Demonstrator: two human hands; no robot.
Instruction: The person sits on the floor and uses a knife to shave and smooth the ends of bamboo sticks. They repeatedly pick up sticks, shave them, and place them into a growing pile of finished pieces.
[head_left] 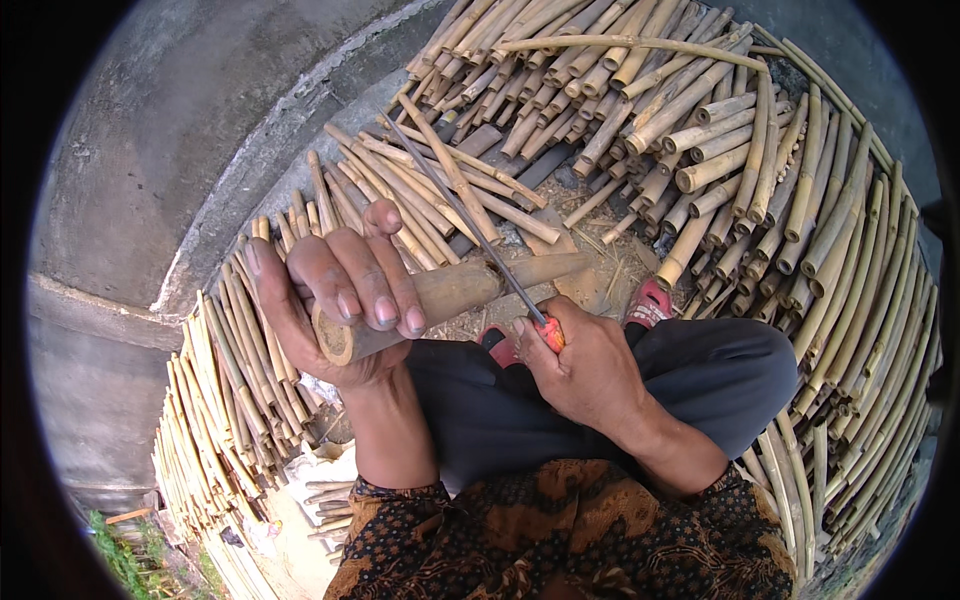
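Left hand (335, 290) wrapped tight around bamboo piece (440, 300), centre frame; right hand (580, 365) fisted on orange-handled blade (470, 225) laid across it; cut looks barely begun; bamboo stack (700, 120) upper right, split strips (220, 400) lower left.

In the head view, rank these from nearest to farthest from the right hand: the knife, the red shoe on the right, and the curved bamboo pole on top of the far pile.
From the right hand:
1. Knife: its orange handle is gripped in that hand.
2. Red shoe: just beyond the hand, slightly right, by the knee.
3. Curved bamboo pole: across the top of the far pile.
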